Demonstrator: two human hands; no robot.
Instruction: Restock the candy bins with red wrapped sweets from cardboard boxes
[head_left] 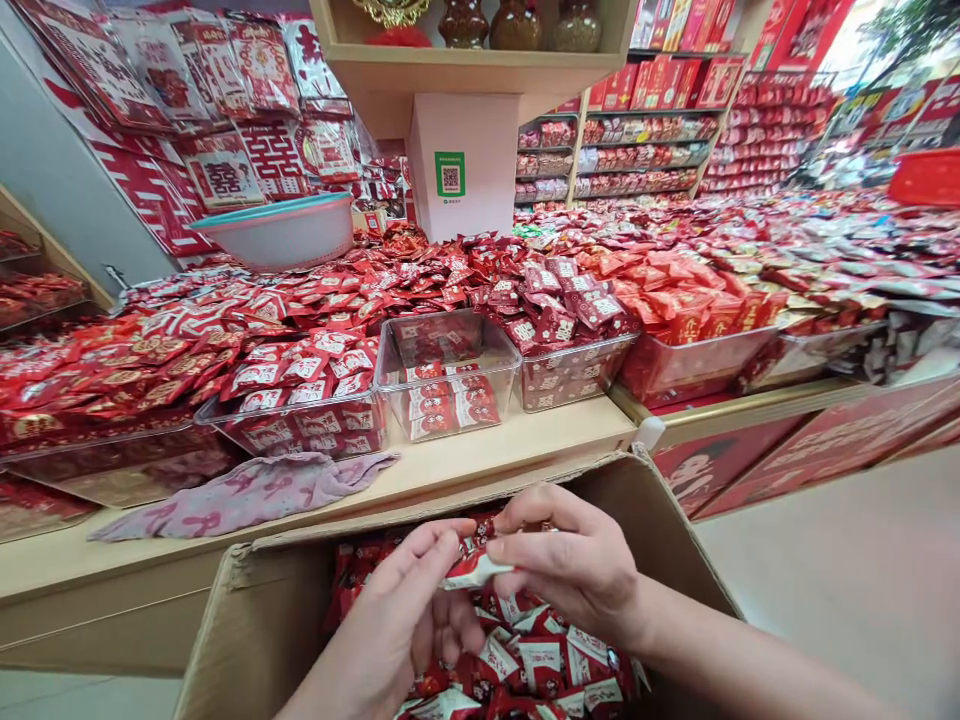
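Both my hands are over an open cardboard box (255, 625) filled with red-and-white wrapped candy packets (540, 665). Between thumb and fingers, my right hand (574, 555) pinches a small red-and-white candy packet (476, 572). My left hand (409, 590) meets the same packet from the other side, its thumb and curled fingers around the packet's left end. The fingers partly hide the packet and whatever lies just behind it. Straight ahead on the counter is a clear plastic bin (450, 400) partly filled with upright red-and-white packets.
Left of that bin stands another full bin (307, 400); a bin of dark red packets (574, 370) is on its right. A pink patterned cloth (247, 495) lies on the counter edge (420, 480). Farther back are a white basin (277, 235) and a pillar with a QR code (450, 178).
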